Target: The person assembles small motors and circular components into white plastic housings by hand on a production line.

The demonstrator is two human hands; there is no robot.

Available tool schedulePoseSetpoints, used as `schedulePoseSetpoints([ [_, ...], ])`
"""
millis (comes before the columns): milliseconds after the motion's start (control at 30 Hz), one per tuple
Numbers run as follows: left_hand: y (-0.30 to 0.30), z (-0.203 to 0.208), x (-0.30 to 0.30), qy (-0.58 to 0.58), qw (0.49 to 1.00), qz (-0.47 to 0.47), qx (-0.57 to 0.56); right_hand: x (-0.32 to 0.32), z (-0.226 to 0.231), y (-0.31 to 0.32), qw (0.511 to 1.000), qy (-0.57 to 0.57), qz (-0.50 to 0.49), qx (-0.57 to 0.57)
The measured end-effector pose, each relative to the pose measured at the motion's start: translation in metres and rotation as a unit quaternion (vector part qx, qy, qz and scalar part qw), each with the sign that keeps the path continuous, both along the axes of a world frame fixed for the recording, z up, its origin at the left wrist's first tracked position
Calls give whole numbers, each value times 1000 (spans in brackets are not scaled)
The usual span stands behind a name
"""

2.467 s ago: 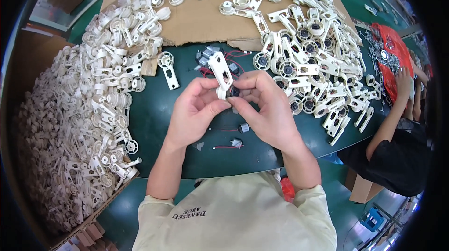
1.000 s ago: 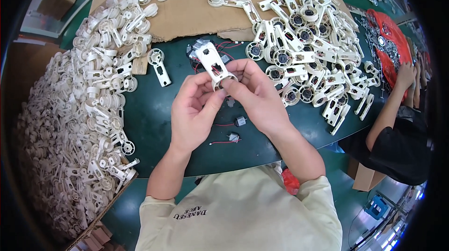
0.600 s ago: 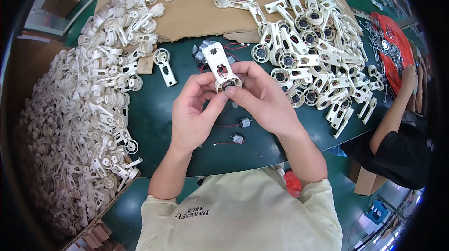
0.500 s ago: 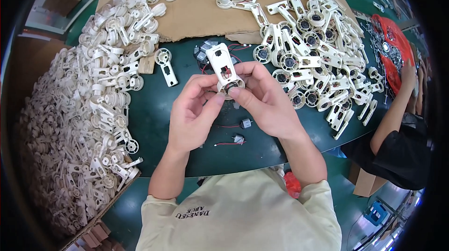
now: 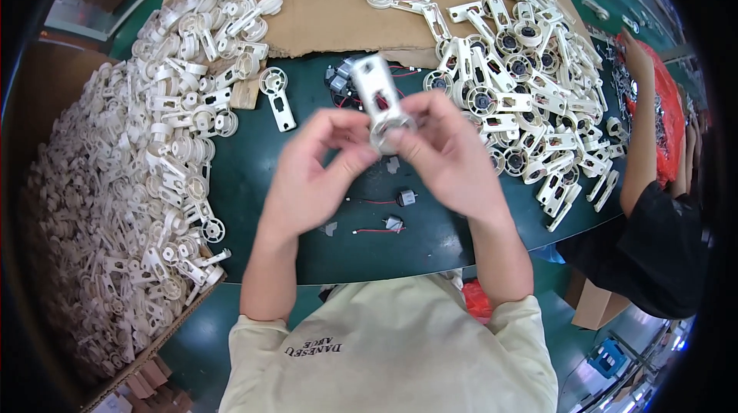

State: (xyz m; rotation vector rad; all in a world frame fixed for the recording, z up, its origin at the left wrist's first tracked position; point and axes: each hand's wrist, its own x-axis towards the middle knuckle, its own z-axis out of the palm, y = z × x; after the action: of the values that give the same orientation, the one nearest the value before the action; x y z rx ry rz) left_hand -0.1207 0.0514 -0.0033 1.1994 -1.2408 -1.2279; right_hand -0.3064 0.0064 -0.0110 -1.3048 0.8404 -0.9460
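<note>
Between my hands, a white plastic housing (image 5: 375, 84) with a ring at its lower end is tilted upward, blurred by motion. My right hand (image 5: 453, 159) pinches the ring, its thumb laid across the front. The thumb and fingers of my left hand (image 5: 314, 174) close at the ring's left edge. What sits inside the ring is hidden by the thumb and blur. Below, two small silver motors, an upper motor (image 5: 406, 198) and a lower motor (image 5: 394, 224), lie on the green table with red wires. Beyond the housing is a cluster of motors (image 5: 338, 78).
A large heap of white housings (image 5: 100, 221) fills the left side. One housing (image 5: 277, 99) lies alone near it. Housings with dark round inserts (image 5: 507, 67) pile up at right. Cardboard (image 5: 330, 21) covers the far table. A co-worker's arm (image 5: 642, 121) reaches by a red bag (image 5: 669, 105).
The housing has shifted slightly up and tilted, and my left fingers have loosened a little around it. The co-worker's arm has moved farther away over the red bag.
</note>
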Motion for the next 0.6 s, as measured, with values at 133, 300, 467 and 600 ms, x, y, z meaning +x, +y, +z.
schedulePoseSetpoints([
  [133,-32,-12,47,-365,899,216,-109,-45,9,-34,836,290,-360,-296],
  [300,-36,-41,76,-514,829,167,-146,-21,26,-11,906,294,-223,-204],
  [467,-16,-13,65,-468,869,147,69,-18,6,-5,905,352,39,-233],
  [600,-24,-18,62,-498,842,177,-107,-4,3,-3,921,310,103,-213],
])
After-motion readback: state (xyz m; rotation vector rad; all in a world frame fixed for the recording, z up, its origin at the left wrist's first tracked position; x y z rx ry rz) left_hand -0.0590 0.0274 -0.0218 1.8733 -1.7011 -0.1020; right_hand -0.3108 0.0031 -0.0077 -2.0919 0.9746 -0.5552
